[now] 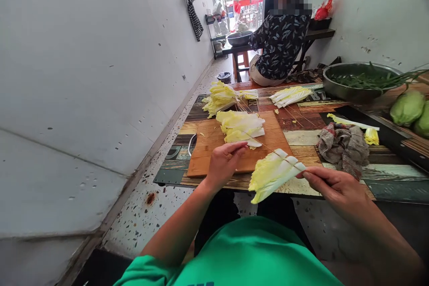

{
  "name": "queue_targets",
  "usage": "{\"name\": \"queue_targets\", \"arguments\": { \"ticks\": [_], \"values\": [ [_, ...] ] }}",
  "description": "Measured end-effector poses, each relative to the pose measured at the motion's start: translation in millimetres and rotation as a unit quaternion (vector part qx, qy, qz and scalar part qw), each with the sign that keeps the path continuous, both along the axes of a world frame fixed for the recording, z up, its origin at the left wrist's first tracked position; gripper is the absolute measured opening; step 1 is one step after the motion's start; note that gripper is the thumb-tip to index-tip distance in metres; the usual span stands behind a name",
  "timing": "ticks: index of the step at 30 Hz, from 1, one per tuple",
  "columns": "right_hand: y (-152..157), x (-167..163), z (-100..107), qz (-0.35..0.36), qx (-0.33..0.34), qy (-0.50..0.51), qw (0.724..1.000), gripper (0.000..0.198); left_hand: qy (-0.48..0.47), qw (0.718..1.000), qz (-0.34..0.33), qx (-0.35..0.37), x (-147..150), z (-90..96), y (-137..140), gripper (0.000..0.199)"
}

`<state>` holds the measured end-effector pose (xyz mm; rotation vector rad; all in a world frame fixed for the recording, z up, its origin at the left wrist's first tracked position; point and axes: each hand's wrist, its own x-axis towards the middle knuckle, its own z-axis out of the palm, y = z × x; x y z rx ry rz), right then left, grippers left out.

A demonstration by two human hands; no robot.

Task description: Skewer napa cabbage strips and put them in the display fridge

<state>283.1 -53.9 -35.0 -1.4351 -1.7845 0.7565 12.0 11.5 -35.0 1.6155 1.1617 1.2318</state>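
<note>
My right hand [335, 185] pinches the stem-side edge of a napa cabbage leaf [276, 174], held in the air over the table's front edge. A thin wooden skewer [264, 145] runs through this leaf, and its bare length points left toward the board. My left hand [226, 163] is closed, thumb and index finger together, just left of the skewer; what they pinch, if anything, is hidden. Behind it, a stack of cabbage leaves [239, 125] lies on the wooden cutting board [204, 156].
More cabbage leaves [221, 94] and skewered leaves [291, 95] lie farther back. To the right are a crumpled cloth [345, 147], a large knife [378, 132], a metal bowl of greens [351, 91] and green cabbages [407, 109]. A person [281, 44] sits beyond the table.
</note>
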Motion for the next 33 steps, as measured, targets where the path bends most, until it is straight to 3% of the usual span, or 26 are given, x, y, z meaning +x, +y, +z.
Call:
{"name": "queue_targets", "arguments": {
  "ticks": [2, 6, 9, 12, 14, 16, 20, 22, 25, 28, 33],
  "values": [
    [-8.3, 14.0, -5.3, -0.068, 0.027, -0.019, 0.997, 0.04, 0.172, 0.98, 0.018, 0.096, -1.3, -5.8, 17.6, 0.018],
    [-24.8, 34.2, -15.8, -0.169, 0.081, -0.053, 0.981, 0.036, 0.453, 0.876, -0.05, 0.154, 8.1, -10.9, 49.9, 0.028],
    [-31.6, 39.3, -19.4, -0.182, 0.085, -0.056, 0.978, 0.036, 0.532, 0.827, -0.104, 0.151, 17.6, -10.8, 66.9, 0.028],
    [-33.1, 38.4, -18.3, -0.18, 0.077, -0.044, 0.98, 0.036, 0.54, 0.82, -0.139, 0.133, 22.0, -7.3, 79.7, 0.024],
    [-32.5, 36.0, -15.8, -0.183, 0.077, -0.039, 0.979, 0.036, 0.508, 0.835, -0.164, 0.135, 22.7, -3.1, 86.4, 0.023],
    [-31.7, 32.7, -12.5, -0.181, 0.078, -0.035, 0.98, 0.034, 0.441, 0.867, -0.175, 0.151, 22.8, 2.1, 90.6, 0.023],
    [-30.6, 24.1, -5.0, -0.151, 0.061, -0.004, 0.987, 0.033, 0.238, 0.954, -0.086, 0.163, 22.7, 14.0, 90.6, 0.024],
    [-30.1, 20.4, -3.0, -0.139, 0.051, 0.01, 0.989, 0.035, 0.141, 0.975, -0.063, 0.158, 22.2, 19.0, 89.2, 0.026],
    [-29.0, 17.1, -3.5, -0.148, 0.05, 0.017, 0.988, 0.037, 0.058, 0.987, -0.069, 0.132, 20.4, 22.7, 91.1, 0.027],
    [-27.3, 14.7, -4.6, -0.149, 0.051, 0.014, 0.987, 0.038, -0.037, 0.995, -0.035, 0.081, 15.0, 23.0, 97.9, 0.038],
    [-24.5, 9.1, -1.2, -0.139, 0.052, 0.002, 0.989, 0.042, -0.221, 0.975, 0.026, -0.002, -7.5, 28.3, 94.7, 0.058]
  ]
}}
